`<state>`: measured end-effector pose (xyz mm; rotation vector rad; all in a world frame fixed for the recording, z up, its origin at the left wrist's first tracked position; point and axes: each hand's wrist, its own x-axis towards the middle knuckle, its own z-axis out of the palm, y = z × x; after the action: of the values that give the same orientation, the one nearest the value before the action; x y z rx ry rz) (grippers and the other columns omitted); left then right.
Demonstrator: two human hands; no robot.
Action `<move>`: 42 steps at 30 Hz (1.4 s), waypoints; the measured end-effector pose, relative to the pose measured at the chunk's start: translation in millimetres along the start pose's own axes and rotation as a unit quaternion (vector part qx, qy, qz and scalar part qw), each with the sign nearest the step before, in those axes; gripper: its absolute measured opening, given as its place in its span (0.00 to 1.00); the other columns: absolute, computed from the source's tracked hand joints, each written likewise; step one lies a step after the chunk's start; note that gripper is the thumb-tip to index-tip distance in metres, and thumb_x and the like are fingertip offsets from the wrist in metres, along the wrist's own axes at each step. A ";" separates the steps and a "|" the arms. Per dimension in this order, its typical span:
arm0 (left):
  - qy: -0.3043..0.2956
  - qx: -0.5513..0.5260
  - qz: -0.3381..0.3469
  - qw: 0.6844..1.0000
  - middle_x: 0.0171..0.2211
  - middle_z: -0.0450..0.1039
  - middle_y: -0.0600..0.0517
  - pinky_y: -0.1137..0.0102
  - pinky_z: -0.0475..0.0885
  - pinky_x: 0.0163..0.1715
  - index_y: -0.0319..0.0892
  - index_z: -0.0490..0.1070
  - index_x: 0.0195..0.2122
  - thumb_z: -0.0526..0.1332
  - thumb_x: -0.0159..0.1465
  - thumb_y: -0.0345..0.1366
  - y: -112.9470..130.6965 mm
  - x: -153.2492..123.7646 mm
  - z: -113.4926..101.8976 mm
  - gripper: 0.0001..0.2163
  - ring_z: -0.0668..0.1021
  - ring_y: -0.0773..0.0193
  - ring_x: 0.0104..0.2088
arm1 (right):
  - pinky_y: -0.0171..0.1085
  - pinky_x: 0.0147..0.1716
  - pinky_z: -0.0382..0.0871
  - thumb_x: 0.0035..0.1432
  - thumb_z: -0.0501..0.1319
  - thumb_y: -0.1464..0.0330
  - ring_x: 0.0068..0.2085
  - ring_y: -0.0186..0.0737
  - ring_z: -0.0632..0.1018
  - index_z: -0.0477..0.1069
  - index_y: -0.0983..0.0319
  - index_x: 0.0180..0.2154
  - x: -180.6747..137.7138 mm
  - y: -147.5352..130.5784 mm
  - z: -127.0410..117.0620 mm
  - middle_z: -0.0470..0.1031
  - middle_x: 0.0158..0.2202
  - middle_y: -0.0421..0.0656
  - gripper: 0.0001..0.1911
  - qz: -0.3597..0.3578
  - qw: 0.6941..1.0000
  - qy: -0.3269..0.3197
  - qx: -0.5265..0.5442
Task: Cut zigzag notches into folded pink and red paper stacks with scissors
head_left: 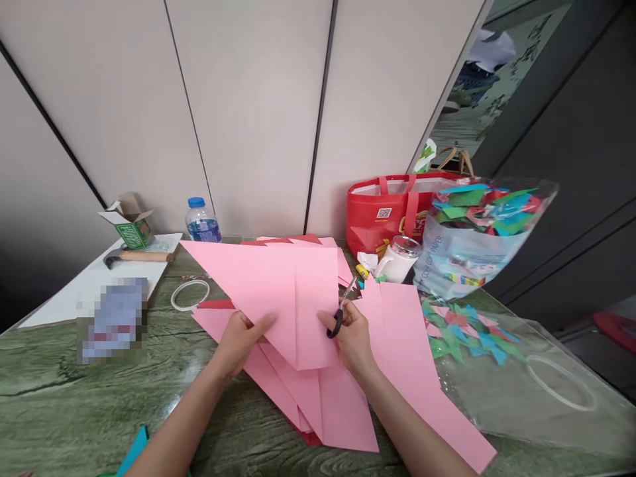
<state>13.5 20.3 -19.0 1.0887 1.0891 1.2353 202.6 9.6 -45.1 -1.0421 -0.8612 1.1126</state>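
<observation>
My left hand (242, 338) grips the lower left edge of a large folded pink paper sheet (278, 291), holding it up over a stack of more pink sheets (342, 411) on the green table (64, 404). My right hand (352, 334) is closed on black-handled scissors (342, 311). Their blades point up and away along the right edge of the held sheet. Another pink sheet (407, 344) lies to the right of that hand.
A tape ring (189, 295), water bottle (202, 222), green carton (130, 225) and hammer (139, 256) lie at the left. A red bag (392, 209), white jar (400, 258) and a clear bag of coloured paper pieces (477, 232) stand at the right, with loose pieces (467, 334) beside them.
</observation>
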 end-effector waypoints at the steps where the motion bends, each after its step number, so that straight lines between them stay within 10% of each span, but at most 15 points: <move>1: -0.031 0.004 -0.029 0.999 0.26 0.78 0.45 0.62 0.75 0.27 0.36 0.75 0.28 0.68 0.46 0.41 -0.3 -1.6 1.9 0.13 0.78 0.55 0.28 | 0.32 0.21 0.61 0.38 0.69 0.62 0.20 0.30 0.65 0.64 0.60 0.30 -0.1 1.2 -1.0 0.63 0.19 0.32 0.18 -0.004 1.000 0.007 -0.005; 14: -0.094 0.020 -0.080 0.992 0.18 0.75 0.53 0.61 0.77 0.28 0.38 0.73 0.21 0.69 0.44 0.37 -5.2 -5.9 8.5 0.09 0.78 0.60 0.21 | 0.30 0.19 0.58 0.41 0.68 0.63 0.20 0.30 0.63 0.62 0.59 0.30 -7.1 2.7 -3.2 0.62 0.19 0.31 0.17 -0.020 0.998 0.029 -0.055; 20: 0.021 0.018 -0.040 0.999 0.16 0.75 0.52 0.64 0.76 0.26 0.39 0.70 0.17 0.69 0.44 0.38 -5.1 -2.3 8.0 0.10 0.78 0.59 0.20 | 0.31 0.23 0.65 0.42 0.67 0.63 0.23 0.31 0.67 0.64 0.59 0.34 -7.9 -0.7 -2.7 0.62 0.22 0.32 0.17 -0.023 0.998 0.023 -0.046; 29: 0.130 -0.105 0.073 0.983 0.23 0.77 0.54 0.65 0.76 0.34 0.37 0.72 0.24 0.71 0.41 0.31 10.1 -1.8 4.1 0.11 0.79 0.61 0.28 | 0.31 0.21 0.63 0.45 0.67 0.65 0.21 0.28 0.67 0.66 0.63 0.36 -28.5 1.2 6.6 0.70 0.24 0.37 0.16 0.111 0.943 -0.309 -0.050; 42: 0.098 -0.045 0.084 0.991 0.26 0.77 0.54 0.71 0.77 0.26 0.37 0.71 0.31 0.69 0.46 0.30 15.6 -11.2 11.5 0.11 0.78 0.65 0.24 | 0.33 0.27 0.62 0.46 0.67 0.65 0.26 0.31 0.69 0.67 0.64 0.38 -34.0 -1.3 7.2 0.71 0.27 0.40 0.17 0.145 0.921 -0.355 -0.069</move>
<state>22.2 9.4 -1.5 1.0221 1.0947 1.5375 188.2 -21.9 -43.0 -0.8972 -1.4024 1.7541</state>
